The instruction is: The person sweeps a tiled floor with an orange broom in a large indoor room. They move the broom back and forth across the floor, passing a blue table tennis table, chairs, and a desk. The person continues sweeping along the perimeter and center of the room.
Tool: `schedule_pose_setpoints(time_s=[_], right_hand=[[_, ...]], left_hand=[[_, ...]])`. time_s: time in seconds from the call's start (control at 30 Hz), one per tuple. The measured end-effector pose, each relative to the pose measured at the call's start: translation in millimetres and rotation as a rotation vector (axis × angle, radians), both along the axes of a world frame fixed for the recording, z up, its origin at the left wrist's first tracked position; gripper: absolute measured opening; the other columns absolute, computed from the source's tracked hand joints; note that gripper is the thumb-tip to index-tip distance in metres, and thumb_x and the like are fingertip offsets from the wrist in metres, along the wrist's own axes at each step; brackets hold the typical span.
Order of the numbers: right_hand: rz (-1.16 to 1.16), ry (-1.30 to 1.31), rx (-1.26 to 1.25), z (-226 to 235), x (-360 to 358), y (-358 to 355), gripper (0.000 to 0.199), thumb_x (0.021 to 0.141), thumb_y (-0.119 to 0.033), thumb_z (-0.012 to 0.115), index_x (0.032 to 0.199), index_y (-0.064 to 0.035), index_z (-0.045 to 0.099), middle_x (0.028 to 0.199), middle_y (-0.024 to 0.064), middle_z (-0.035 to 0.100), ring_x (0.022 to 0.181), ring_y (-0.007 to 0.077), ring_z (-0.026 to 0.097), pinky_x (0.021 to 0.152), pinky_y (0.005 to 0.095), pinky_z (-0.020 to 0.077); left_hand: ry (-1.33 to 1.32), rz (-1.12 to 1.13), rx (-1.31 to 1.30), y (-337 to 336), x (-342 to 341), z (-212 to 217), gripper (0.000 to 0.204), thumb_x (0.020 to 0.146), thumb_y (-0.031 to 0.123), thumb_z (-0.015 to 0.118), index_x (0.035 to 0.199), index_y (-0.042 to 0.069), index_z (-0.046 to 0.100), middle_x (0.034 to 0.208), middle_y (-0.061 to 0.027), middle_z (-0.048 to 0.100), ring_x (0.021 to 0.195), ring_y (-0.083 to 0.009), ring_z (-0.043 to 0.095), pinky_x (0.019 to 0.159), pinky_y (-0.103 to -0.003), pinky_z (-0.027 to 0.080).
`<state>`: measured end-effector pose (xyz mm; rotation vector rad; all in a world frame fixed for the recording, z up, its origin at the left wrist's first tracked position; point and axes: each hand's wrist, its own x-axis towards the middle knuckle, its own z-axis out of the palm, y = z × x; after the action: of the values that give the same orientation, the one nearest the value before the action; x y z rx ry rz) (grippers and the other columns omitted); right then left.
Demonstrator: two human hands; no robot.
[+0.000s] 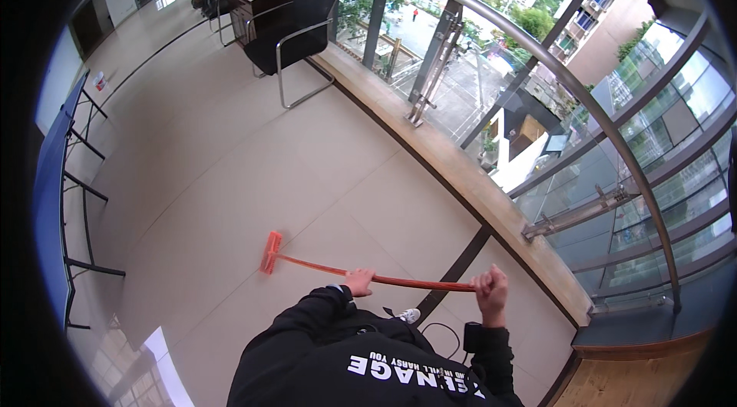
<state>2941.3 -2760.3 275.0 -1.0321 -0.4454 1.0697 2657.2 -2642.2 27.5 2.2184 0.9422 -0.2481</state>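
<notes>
Orange mop [270, 252] head rests flat on the pale tiled floor [230, 161] ahead-left; keep your left hand [358, 281] and right hand [490, 288] wrapped tight around its handle, pushing evenly.

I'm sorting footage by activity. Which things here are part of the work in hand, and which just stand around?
In use:
orange mop, held by the left hand and the right hand
tiled floor

Standing around:
black chair
blue table
glass railing
</notes>
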Motion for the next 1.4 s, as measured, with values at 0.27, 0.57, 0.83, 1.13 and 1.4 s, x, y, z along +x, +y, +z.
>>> schedule_pose_setpoints(time_s=[0.27,0.57,0.83,1.13,1.4], right_hand=[[0.133,-0.088,0.078,3,-72,16,0.042,0.096,-0.020,0.037,0.055,-0.0114,0.034,0.043,-0.0015,0.030,0.039,0.0107,0.028,0.053,0.0307,0.0376],[-0.293,-0.368,0.396,100,-36,-53,0.038,0.095,-0.021,0.041,0.059,-0.0111,0.033,0.047,-0.0019,0.031,0.038,0.0078,0.029,0.040,0.0245,0.0369],[-0.409,-0.444,0.340,125,-34,-49,0.045,0.098,-0.024,0.039,0.055,-0.0109,0.034,0.043,-0.0025,0.028,0.032,0.0064,0.025,0.033,0.0226,0.0307],[0.013,-0.224,0.246,68,-55,35,0.040,0.097,-0.016,0.037,0.057,-0.0107,0.031,0.043,-0.0017,0.029,0.032,0.0076,0.026,0.035,0.0250,0.0312],[0.249,-0.123,0.094,18,-122,47,0.040,0.093,-0.013,0.040,0.054,-0.0077,0.036,0.044,-0.0005,0.031,0.039,0.0106,0.034,0.048,0.0293,0.0385]], left_hand=[[-0.062,0.255,-0.015,10,-64,-24,0.033,0.071,0.031,0.071,0.097,0.017,0.056,0.099,-0.0063,0.057,0.100,-0.0295,0.052,0.077,-0.047,0.042],[-0.520,-0.204,-0.163,0,83,36,0.029,0.074,0.025,0.070,0.097,0.013,0.056,0.088,-0.0073,0.059,0.089,-0.0278,0.056,0.075,-0.041,0.043],[-0.594,-0.139,-0.030,-1,103,64,0.023,0.075,0.021,0.068,0.089,0.008,0.056,0.079,-0.0144,0.060,0.080,-0.0363,0.058,0.068,-0.045,0.045],[-0.329,0.062,-0.049,14,-26,15,0.029,0.076,0.034,0.068,0.086,0.006,0.064,0.079,-0.0170,0.063,0.077,-0.0361,0.060,0.066,-0.044,0.047],[-0.112,0.120,-0.193,-5,-132,-30,0.035,0.074,0.038,0.067,0.094,0.010,0.065,0.084,-0.0157,0.064,0.083,-0.0341,0.061,0.073,-0.043,0.048]])
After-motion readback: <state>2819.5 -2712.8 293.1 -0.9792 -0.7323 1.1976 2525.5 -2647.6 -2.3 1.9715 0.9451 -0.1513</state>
